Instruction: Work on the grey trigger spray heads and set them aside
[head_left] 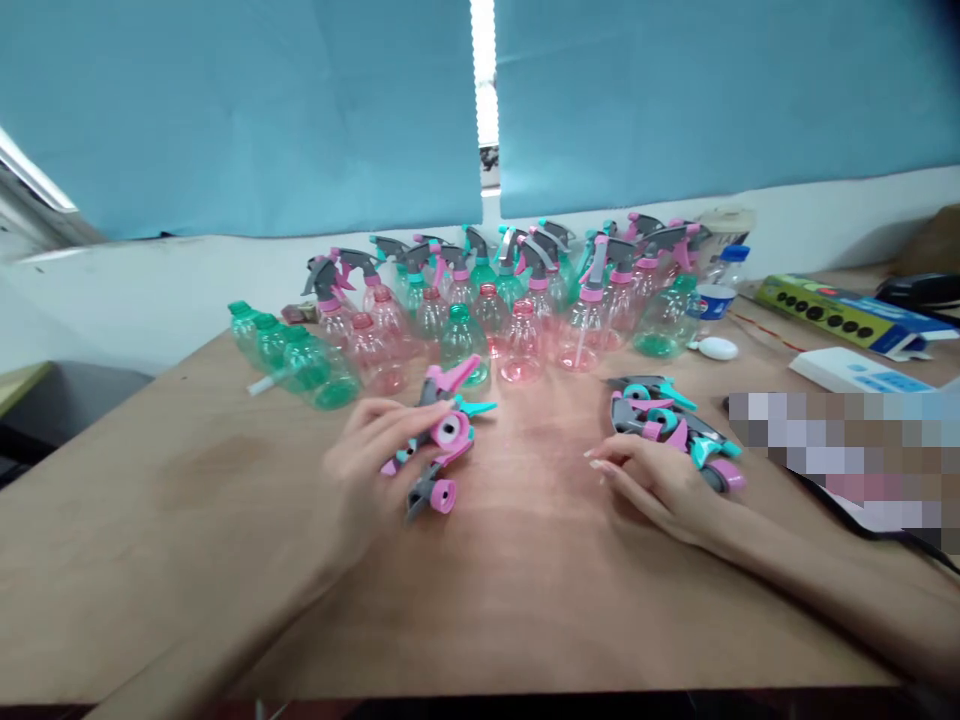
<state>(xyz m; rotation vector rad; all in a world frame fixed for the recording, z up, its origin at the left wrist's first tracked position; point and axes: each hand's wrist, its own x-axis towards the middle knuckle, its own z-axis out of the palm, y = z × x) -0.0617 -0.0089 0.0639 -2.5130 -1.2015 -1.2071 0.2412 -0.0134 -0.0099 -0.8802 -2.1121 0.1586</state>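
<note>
My left hand is closed on a pink-and-grey spray nozzle, its round collar facing me. Around those fingers lies a small pile of other spray nozzles, among them one with a pink collar. On the right, my right hand rests low over the table with loosely stretched fingers and nothing visible in them. Just behind it sits a second pile of grey, pink and teal nozzles. Beyond both hands stand uncapped bottles, including a clear pink one and a green one.
Several bottles with nozzles fitted, such as a pink one, crowd the back by the wall. Green bottles stand or lean at the left. A white oval object, a yellow-green box and a dark-edged blurred item occupy the right.
</note>
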